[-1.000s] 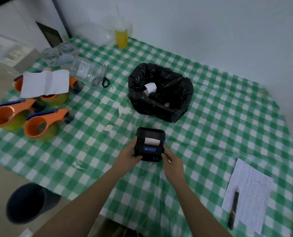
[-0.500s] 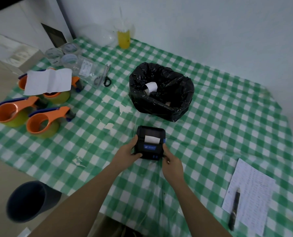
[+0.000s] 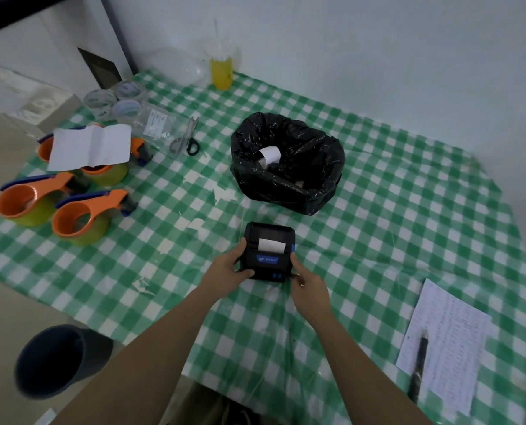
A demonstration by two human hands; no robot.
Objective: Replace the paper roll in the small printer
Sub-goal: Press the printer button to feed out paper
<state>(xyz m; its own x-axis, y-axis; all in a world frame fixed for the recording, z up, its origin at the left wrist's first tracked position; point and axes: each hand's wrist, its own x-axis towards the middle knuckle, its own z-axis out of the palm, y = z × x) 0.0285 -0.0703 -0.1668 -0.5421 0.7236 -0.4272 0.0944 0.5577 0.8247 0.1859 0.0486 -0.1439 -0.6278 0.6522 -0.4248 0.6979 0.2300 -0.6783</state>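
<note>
The printer [image 3: 269, 251] sits on the bench [image 3: 393, 210] near the middle of its front edge, just in front of a black bag [image 3: 287, 162]. Both hands grasp it: the left hand [image 3: 228, 269] wraps its left side with the thumb over the front left corner, and the right hand [image 3: 309, 285] holds the right side, fingers by the blue tab there.

The printer is small, black and boxy with rounded corners, a blue label on its front panel and small blue buttons near the front edge. A short white strip of paper [image 3: 271, 244] pokes from the slot across its top, and the lid looks closed.

This reads as either the very start, before the lid is opened, or the finish with a fresh roll fed through; the pictures do not settle which. A white roll [image 3: 270, 155] lies in the bag, but whether it is the spent one cannot be told. If the lid is to open, the next move calls for pressing the side tab with the right hand while the left steadies the body against sliding on the slick cloth.
</note>
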